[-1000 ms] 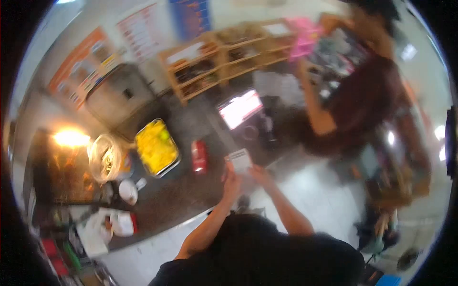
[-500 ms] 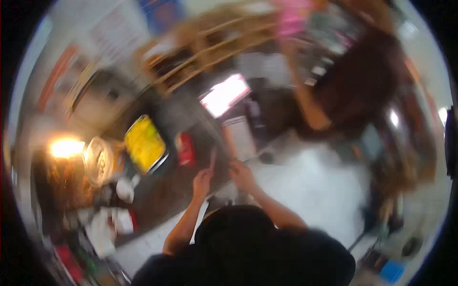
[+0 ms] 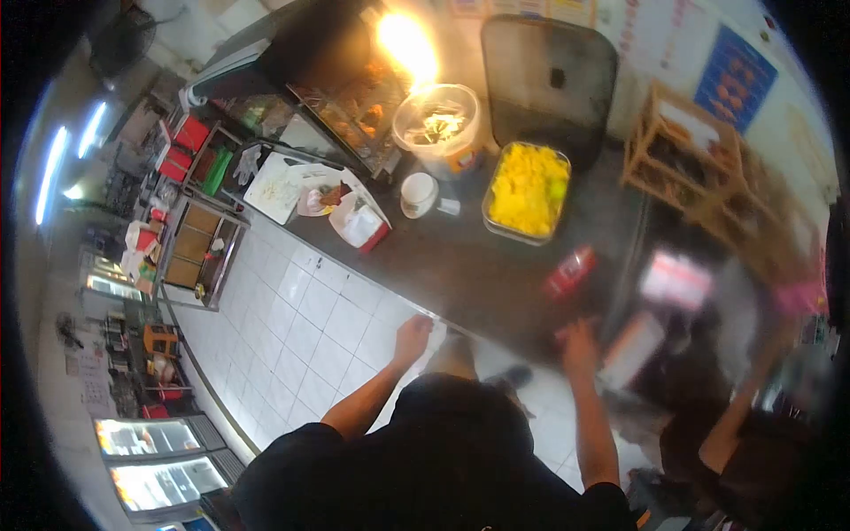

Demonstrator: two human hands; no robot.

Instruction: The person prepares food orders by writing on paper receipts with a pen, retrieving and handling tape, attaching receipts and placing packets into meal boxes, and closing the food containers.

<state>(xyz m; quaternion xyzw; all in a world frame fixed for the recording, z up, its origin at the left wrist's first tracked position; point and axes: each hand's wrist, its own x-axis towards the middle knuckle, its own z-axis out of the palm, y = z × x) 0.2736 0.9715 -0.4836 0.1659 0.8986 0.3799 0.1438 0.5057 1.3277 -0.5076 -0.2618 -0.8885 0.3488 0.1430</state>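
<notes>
My left hand (image 3: 414, 337) is beside the counter's front edge, over the floor. Its fingers are curled and nothing shows in them. Over the front part of the dark counter (image 3: 425, 265) is my right hand (image 3: 581, 350), smeared by motion. A small pinkish patch shows at its fingertips, too blurred to name. Just beyond that hand lies a red packet or can (image 3: 571, 273), also blurred. A metal tray (image 3: 516, 237) of yellow food pieces sits farther back. To the right of my right hand is a pale flat rectangular thing (image 3: 632, 350), and behind it a white-and-pink bright thing (image 3: 676, 280).
A clear tub (image 3: 436, 119) stands under a glowing lamp (image 3: 405, 49). Left of the tray are a white cup (image 3: 419, 194), a red-and-white carton (image 3: 364, 225) and a white board (image 3: 280, 189). A wooden rack (image 3: 682, 150) lines the wall. Another person's arm (image 3: 730, 425) is at right.
My view has swung left, so counter items sit farther right. My hands have moved apart; the thin pinkish strip earlier at my left hand no longer shows there.
</notes>
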